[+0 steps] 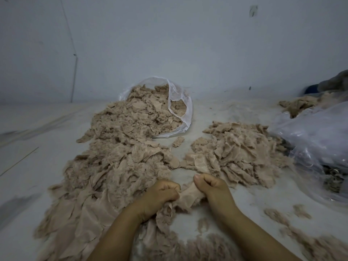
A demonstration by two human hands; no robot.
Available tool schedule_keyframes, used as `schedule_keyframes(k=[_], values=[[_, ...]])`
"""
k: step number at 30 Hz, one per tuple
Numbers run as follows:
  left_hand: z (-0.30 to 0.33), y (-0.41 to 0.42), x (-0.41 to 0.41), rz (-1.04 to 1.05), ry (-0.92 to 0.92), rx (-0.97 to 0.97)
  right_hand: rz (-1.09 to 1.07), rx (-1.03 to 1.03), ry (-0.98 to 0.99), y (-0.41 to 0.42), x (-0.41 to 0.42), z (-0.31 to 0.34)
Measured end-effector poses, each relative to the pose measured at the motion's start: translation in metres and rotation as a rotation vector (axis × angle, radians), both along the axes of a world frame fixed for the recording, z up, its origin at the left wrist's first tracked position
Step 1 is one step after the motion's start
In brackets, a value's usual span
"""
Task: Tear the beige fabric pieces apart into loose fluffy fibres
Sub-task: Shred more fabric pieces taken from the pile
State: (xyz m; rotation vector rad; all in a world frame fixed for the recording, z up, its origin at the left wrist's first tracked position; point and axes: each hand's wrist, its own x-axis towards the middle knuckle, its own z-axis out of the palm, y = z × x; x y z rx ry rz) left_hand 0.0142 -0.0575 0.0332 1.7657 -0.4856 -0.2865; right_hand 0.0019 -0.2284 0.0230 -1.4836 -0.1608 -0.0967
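The fabric piece (188, 194) being worked sits low in the middle of the view, stretched between both hands just above the floor (47, 132). Its long axis runs roughly left to right, so a pull outward along that line looks like the tearing move. The left hand (160, 194) pinches its left end with curled fingers; the right hand (211, 187) grips the right end, thumb forward. The two are near each other and about equally close to the piece. A frayed tail hangs down from the left hand. The left pile (113, 166) lies just beside that hand, running back to an open bag (180, 102). The right pile (241, 153) lies just beyond the right hand, beside a plastic sheet (316, 132).
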Motion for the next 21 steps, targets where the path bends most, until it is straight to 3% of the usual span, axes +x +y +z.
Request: schedule_keyframes(k=[4,8,10,13,14,18,21], values=[[0.0,0.002,0.001,0.005,0.026,-0.069,-0.107,0.077,0.078,-0.002,0.003,0.0],[0.002,0.012,0.001,0.059,0.138,-0.272,-0.308,0.129,0.05,-0.025,0.013,0.003],[0.001,0.012,0.002,0.125,0.101,-0.301,-0.256,0.242,0.034,-0.027,0.015,0.008],[0.0,0.001,0.002,0.152,-0.064,-0.18,-0.066,0.619,0.108,-0.019,0.017,0.014],[-0.001,-0.002,0.001,0.167,-0.086,-0.169,-0.045,0.613,0.126,-0.018,0.014,0.014],[-0.006,-0.006,0.006,0.278,-0.214,-0.154,0.052,0.047,0.169,0.0,-0.007,0.008],[-0.011,-0.013,0.008,0.312,-0.327,-0.065,0.142,-0.216,0.186,0.013,-0.011,0.001]])
